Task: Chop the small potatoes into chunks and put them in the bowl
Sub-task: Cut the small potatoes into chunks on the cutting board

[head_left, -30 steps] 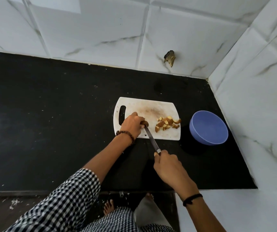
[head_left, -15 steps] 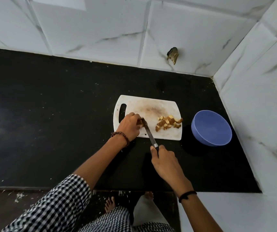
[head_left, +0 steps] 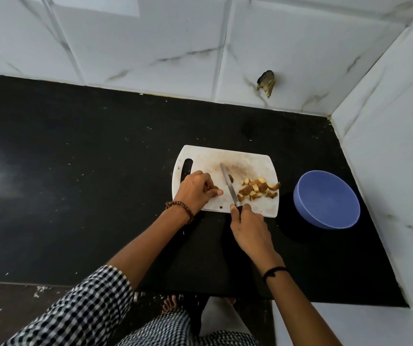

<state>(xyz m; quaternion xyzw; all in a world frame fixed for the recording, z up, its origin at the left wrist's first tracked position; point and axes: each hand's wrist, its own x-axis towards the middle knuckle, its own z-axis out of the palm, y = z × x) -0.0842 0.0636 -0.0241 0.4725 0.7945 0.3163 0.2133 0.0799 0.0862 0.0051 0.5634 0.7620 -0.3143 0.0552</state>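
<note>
A white cutting board (head_left: 250, 156) lies on the black counter. A heap of potato chunks (head_left: 259, 189) sits on its right half. My left hand (head_left: 196, 189) rests on the board's left part and pinches a small brown potato piece (head_left: 215, 188) under its fingers. My right hand (head_left: 249, 227) grips the handle of a knife (head_left: 227, 183), whose blade lies flat-angled across the board between the held piece and the heap. Another small piece (head_left: 230, 177) lies just right of the blade. A blue bowl (head_left: 326, 199) stands to the right of the board; it looks empty.
The black counter (head_left: 75, 183) stretches far to the left. White marble-tiled walls close the back and the right side, with a broken hole (head_left: 266, 82) in the back wall. The counter's front edge runs near my body; my bare feet show below it.
The knife blade has moved forward and to the right, away from my left hand's fingers. A small piece now lies apart to the blade's right. My right hand came closer to the board.
</note>
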